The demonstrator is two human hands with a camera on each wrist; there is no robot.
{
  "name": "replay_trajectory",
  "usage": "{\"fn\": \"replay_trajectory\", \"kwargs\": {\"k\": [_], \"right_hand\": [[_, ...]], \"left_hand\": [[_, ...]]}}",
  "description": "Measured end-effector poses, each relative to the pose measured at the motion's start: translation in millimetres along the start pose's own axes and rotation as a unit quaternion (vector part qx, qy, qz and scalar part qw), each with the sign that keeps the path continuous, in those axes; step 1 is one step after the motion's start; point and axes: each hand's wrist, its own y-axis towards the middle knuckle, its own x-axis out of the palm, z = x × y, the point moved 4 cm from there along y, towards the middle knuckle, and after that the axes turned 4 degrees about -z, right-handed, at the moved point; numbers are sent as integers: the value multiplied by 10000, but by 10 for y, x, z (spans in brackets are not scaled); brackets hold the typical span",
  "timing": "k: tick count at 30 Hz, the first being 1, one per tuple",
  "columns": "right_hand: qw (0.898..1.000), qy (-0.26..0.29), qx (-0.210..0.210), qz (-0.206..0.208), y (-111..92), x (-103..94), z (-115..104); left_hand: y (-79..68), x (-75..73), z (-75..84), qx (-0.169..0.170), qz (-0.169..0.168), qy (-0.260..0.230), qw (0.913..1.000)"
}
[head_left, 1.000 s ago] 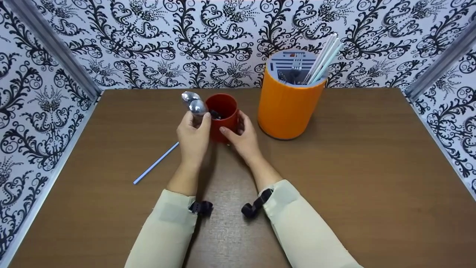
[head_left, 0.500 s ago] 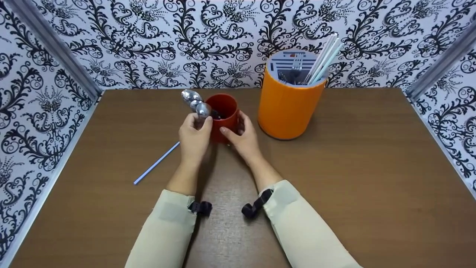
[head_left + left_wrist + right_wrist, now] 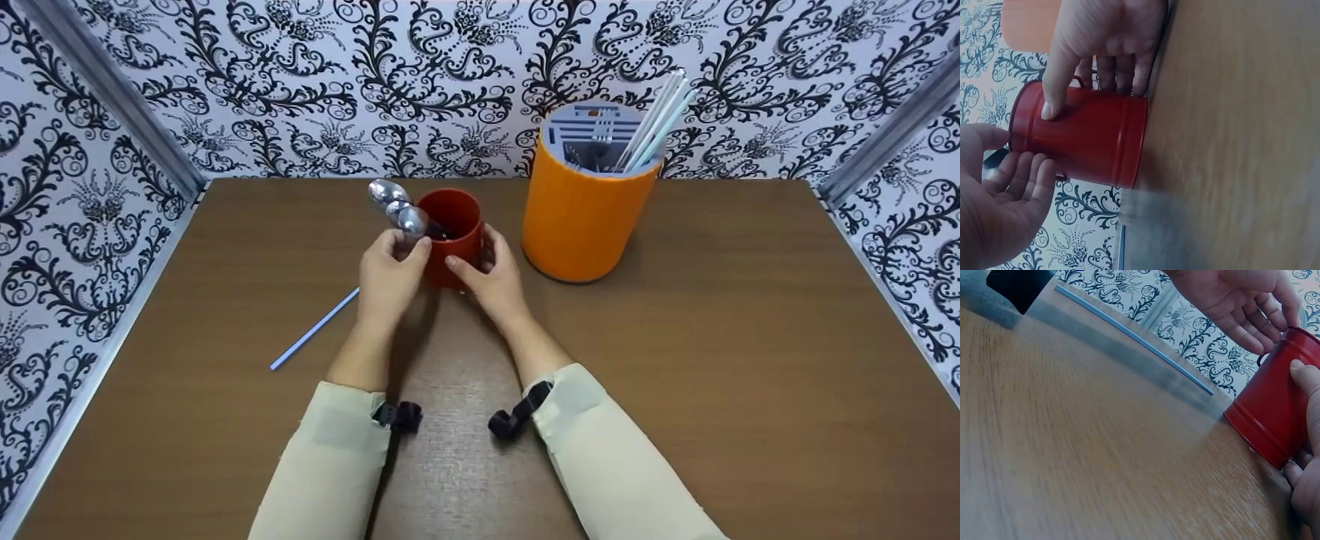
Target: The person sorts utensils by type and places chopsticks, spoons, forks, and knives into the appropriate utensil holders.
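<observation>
My left hand [image 3: 390, 274] pinches a few metal spoons [image 3: 391, 202] at the left rim of a red cup [image 3: 459, 255], their shiny bowls pointing up and to the left. In the left wrist view its thumb touches the cup's rim and its curled fingers [image 3: 1030, 174] are close to the cup's side. Dark and shiny pieces show inside the cup, too small to name. On the cup's right side my right hand [image 3: 495, 281] grips it, thumb [image 3: 1053, 104] across the front and the other fingers around the back. The cup stands upright on the wooden table [image 3: 675, 390].
A blue-and-white straw-like stick [image 3: 315, 328] lies on the table left of my left hand. Behind and to the right stands an orange utensil holder [image 3: 589, 225] with a grey slotted top, bearing a fork and several pale sticks [image 3: 658, 124]. Patterned walls [image 3: 300, 75] enclose the table.
My left hand has shifted slightly right toward the cup. The spoons have fanned apart, so another bowl shows between the two. My right hand keeps its grip on the cup.
</observation>
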Motion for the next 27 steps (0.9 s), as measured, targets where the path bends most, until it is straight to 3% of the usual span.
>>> {"fn": "replay_trajectory", "kwargs": {"k": [8,17,22,27], "right_hand": [[9999,-21,112,14,-12,-3,11],[9999,-33,126,16,-9,2,3],[9998,-122,178,-6,-10,2,-8],[9996,-179,217,-32,-6,-7,-9]], "left_hand": [[34,-87,-33,-76,-582,620,9964],[68,-236,-68,-200,-513,1339,9895],[74,-350,-106,-444,-525,2063,9761],[89,-469,-163,-731,-746,2719,9566]]}}
